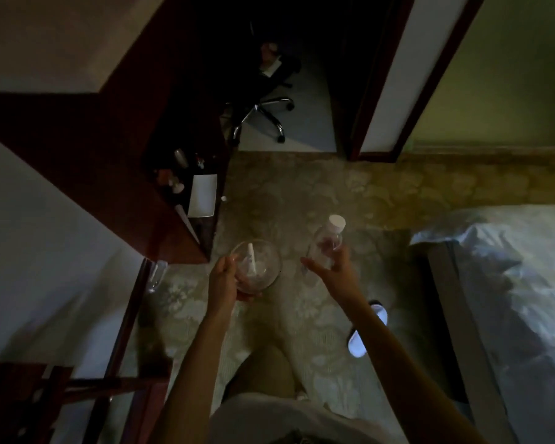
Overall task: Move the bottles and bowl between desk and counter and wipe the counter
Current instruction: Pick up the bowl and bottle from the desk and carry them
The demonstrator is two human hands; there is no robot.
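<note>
1. My left hand (pixel 226 278) grips the clear glass bowl (pixel 257 263) by its near rim, fingers curled around the edge, and holds it out in the air over the patterned carpet (pixel 302 193).
2. Inside the bowl lies a small clear bottle (pixel 253 261) with a pale pointed top, leaning toward the far rim.
3. My right hand (pixel 334 267) is wrapped around the lower part of a clear plastic bottle with a white cap (pixel 329 237); it tilts away from me, cap end farthest out.
4. The two hands are near each other but apart, both held above the floor, neither thing resting on any surface.
5. Ahead and to the left stands the dark wooden bench (pixel 186 187), well apart from both hands. On it I can make out a white sheet (pixel 202 195) and a few small bottles (pixel 189 160) behind it, too dim to tell apart.
6. Beyond the bench, a wheeled office chair (pixel 263 113) sits on a paler floor.
7. To my right is the bed (pixel 510 283), covered in a light sheet.
8. A white slipper (pixel 367 334) shows on the carpet, just beyond my right forearm.
</note>
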